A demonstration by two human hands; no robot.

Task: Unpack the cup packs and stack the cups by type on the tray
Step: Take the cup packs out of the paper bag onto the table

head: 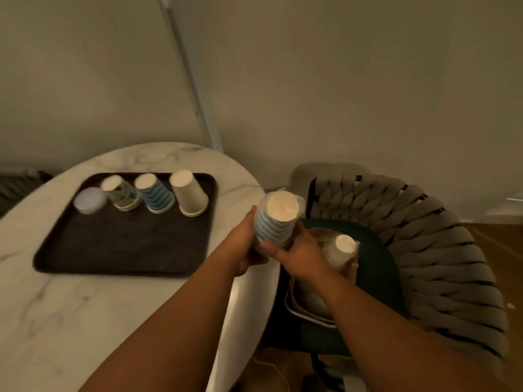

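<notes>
Head view shows both hands raised over the gap between table and chair, holding a wrapped pack of blue-striped cups (276, 219) base-up; the left hand (244, 247) curls round the pack's lower left side; the right hand (297, 254) grips its lower right side, thumb laid across the front near the bottom; the pack's upper half stands clear above both hands, its clear wrap bunched round the top; the pack hangs just past the right edge of the marble table (85, 306), off the tray.

On the dark tray (127, 244) four lots stand in a row along the far edge, all base-up: a low white stack (90, 200), a patterned stack (121, 192), a blue-striped stack (154, 193) and a plain cream stack (189, 193); they stand close together, some nearly touching; the tray's near half and left side are bare.

Right of the table a woven chair (424, 250) holds a paper bag (311, 304) on its dark seat; another wrapped pack of pale cups (341, 250) stands in it, just beside the right wrist.
</notes>
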